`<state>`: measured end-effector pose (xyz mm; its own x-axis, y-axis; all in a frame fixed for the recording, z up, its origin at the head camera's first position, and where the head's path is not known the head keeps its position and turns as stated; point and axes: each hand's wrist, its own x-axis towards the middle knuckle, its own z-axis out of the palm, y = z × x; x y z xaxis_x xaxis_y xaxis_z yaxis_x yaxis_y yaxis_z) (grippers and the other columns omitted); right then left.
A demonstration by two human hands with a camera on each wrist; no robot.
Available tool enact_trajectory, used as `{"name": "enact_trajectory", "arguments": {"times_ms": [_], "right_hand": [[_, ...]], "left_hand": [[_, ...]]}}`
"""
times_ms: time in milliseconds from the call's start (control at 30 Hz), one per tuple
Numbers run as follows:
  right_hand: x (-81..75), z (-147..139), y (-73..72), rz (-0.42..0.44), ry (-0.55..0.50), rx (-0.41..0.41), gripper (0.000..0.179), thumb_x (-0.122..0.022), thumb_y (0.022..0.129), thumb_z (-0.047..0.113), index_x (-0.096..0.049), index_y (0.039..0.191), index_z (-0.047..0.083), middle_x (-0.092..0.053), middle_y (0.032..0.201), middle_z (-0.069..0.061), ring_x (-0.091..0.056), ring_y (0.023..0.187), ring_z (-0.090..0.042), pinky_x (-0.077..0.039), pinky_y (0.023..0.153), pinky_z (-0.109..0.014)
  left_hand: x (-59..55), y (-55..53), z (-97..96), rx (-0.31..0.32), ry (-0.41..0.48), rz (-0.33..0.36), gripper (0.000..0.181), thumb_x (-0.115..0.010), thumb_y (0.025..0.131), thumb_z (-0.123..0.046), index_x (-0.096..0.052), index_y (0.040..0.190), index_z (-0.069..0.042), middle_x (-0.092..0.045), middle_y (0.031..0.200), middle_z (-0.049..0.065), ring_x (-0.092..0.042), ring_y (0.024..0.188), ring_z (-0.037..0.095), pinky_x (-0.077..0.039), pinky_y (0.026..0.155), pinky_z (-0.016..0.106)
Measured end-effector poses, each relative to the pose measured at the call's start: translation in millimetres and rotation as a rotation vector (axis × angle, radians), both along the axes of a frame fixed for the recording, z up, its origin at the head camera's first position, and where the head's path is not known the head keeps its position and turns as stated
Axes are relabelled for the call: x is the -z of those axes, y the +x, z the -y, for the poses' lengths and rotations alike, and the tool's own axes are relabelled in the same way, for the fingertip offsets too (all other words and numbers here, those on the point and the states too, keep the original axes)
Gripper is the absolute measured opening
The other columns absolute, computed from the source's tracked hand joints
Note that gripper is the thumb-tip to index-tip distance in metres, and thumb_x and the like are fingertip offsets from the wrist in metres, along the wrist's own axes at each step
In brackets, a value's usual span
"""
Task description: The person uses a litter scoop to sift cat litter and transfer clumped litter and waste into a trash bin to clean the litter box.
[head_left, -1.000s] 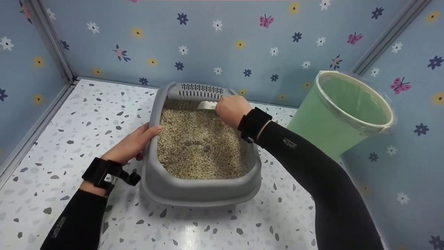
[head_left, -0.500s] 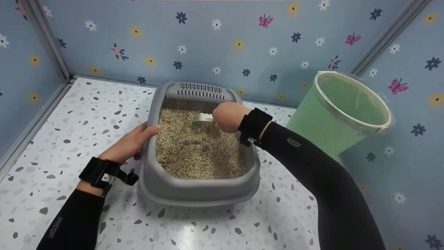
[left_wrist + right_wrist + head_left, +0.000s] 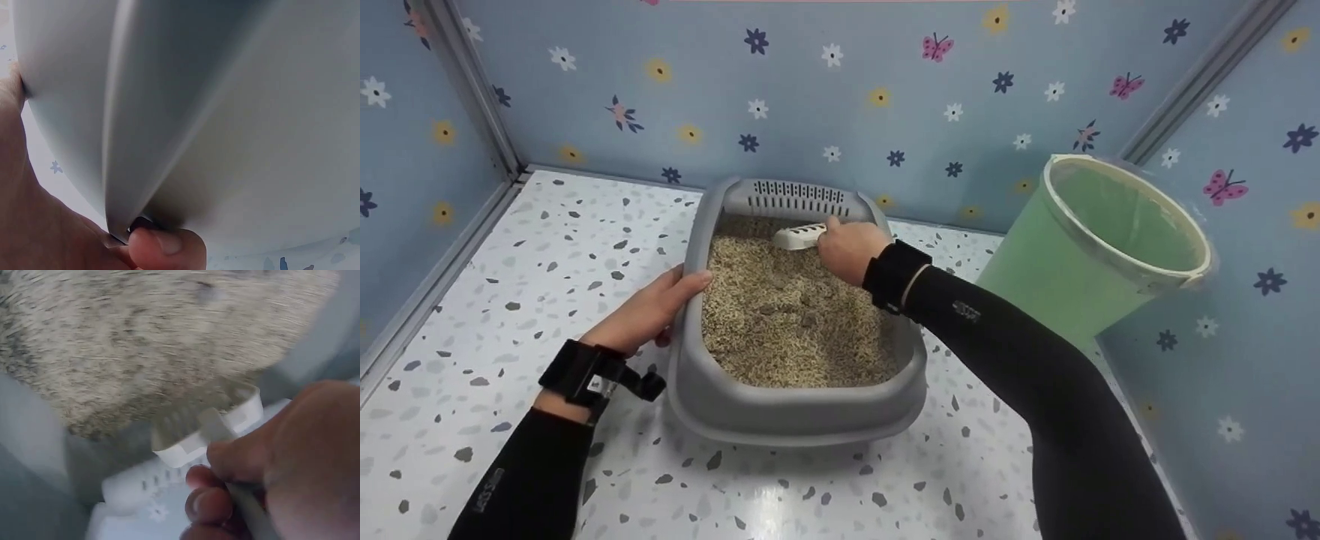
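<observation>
A grey litter box [image 3: 799, 412] filled with tan pellet litter [image 3: 810, 345] sits in the middle of the table. My left hand [image 3: 649, 311] grips its left side, thumb over the rim; in the left wrist view a fingertip [image 3: 169, 247] curls under the box's lip. My right hand [image 3: 851, 247] holds a white slotted litter scoop [image 3: 800, 236] by its handle, above the litter near the back of the box. Seen from the right wrist, the scoop's head [image 3: 242, 413] tilts, with some pellets inside. Dark clumps [image 3: 808, 319] lie in the middle of the litter.
A pale green bin [image 3: 1042, 262] with a clear liner stands to the right, beyond my right forearm. The speckled white table [image 3: 547, 262] ends at flower-patterned blue walls [image 3: 825, 82] at the back and both sides. The box's slotted back wall [image 3: 795, 196] rises close behind the scoop.
The scoop dipped toward the front into the litter, then came back up and tilted, its slots now facing the head camera. The left hand keeps its grip on the box.
</observation>
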<state>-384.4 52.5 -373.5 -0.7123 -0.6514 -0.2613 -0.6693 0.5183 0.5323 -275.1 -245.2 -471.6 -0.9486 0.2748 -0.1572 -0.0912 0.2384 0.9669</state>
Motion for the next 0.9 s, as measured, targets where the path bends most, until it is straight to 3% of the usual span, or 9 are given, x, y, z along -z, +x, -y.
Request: {"name": "enact_trajectory", "arguments": {"times_ms": [67,167,233,300,400,500,733,900], "right_hand": [[6.4,-1,-1.6,-0.025,0.021,0.006,0.025,-0.052,0.116,0.007,-0.075,0.116,-0.002,-0.068,0.121,-0.019,-0.074,0.085,-0.024,-0.068,0.066,-0.045],[5.4,-4,-2.6,-0.028,0.019,0.049,0.030,-0.054,0.116,0.010,-0.072,0.092,0.004,-0.074,0.105,-0.014,-0.073,0.080,-0.022,-0.068,0.069,-0.044],[-1.8,-6,-2.7,0.021,0.007,0.102,0.039,-0.056,0.114,0.013,-0.062,0.076,0.009,-0.071,0.086,-0.008,-0.065,0.071,-0.019,-0.065,0.066,-0.039],[-12.5,-8,-3.4,0.108,0.001,0.170,0.044,-0.056,0.112,0.013,-0.050,0.069,0.014,-0.058,0.071,-0.002,-0.052,0.064,-0.017,-0.055,0.060,-0.036],[-30.6,-9,-4.2,0.271,0.019,0.281,0.042,-0.053,0.109,0.011,-0.043,0.069,0.017,-0.039,0.068,0.000,-0.038,0.064,-0.018,-0.039,0.060,-0.038],[-45.4,-8,-2.3,0.395,0.042,0.324,0.038,-0.050,0.109,0.014,-0.043,0.072,0.017,-0.038,0.073,0.000,-0.038,0.065,-0.018,-0.038,0.065,-0.037],[-55.9,1,7.5,0.527,0.045,0.266,0.038,-0.051,0.102,0.007,-0.040,0.067,0.018,-0.033,0.071,0.003,-0.027,0.061,-0.013,-0.030,0.062,-0.031],[-61.7,4,17.9,0.550,0.009,0.264,0.038,-0.051,0.104,0.009,-0.044,0.068,0.018,-0.043,0.071,0.003,-0.038,0.060,-0.013,-0.037,0.063,-0.030]], "left_hand": [[1.1,0.0,-1.4,0.000,0.001,0.000,0.075,-0.045,0.114,-0.068,-0.040,0.162,-0.010,-0.058,0.088,0.006,-0.050,0.059,0.014,-0.040,0.049,0.026],[1.9,-0.1,-2.1,0.001,0.010,0.001,0.075,-0.045,0.114,-0.067,-0.039,0.163,-0.010,-0.058,0.088,0.006,-0.051,0.060,0.015,-0.041,0.049,0.026],[1.8,-0.1,-2.0,0.002,0.015,0.002,0.076,-0.045,0.114,-0.067,-0.038,0.164,-0.010,-0.059,0.090,0.007,-0.056,0.062,0.016,-0.044,0.049,0.027],[1.2,-0.1,-1.7,0.004,0.017,0.002,0.078,-0.045,0.114,-0.067,-0.037,0.166,-0.010,-0.059,0.090,0.008,-0.057,0.064,0.017,-0.045,0.050,0.027],[-0.6,-0.1,-1.2,0.004,0.007,-0.001,0.081,-0.046,0.113,-0.070,-0.036,0.167,-0.010,-0.058,0.090,0.007,-0.056,0.065,0.017,-0.044,0.050,0.028],[-2.1,-0.6,0.5,0.002,-0.010,-0.006,0.081,-0.045,0.113,-0.070,-0.035,0.169,-0.012,-0.056,0.089,0.006,-0.055,0.065,0.016,-0.043,0.051,0.027],[2.2,-2.5,3.0,-0.003,-0.012,0.001,0.081,-0.044,0.113,-0.070,-0.032,0.172,-0.015,-0.058,0.090,0.006,-0.055,0.064,0.017,-0.044,0.050,0.027],[3.4,-2.3,1.4,-0.002,-0.013,0.006,0.077,-0.044,0.114,-0.069,-0.038,0.166,-0.012,-0.058,0.089,0.007,-0.051,0.062,0.016,-0.042,0.050,0.027]]}}
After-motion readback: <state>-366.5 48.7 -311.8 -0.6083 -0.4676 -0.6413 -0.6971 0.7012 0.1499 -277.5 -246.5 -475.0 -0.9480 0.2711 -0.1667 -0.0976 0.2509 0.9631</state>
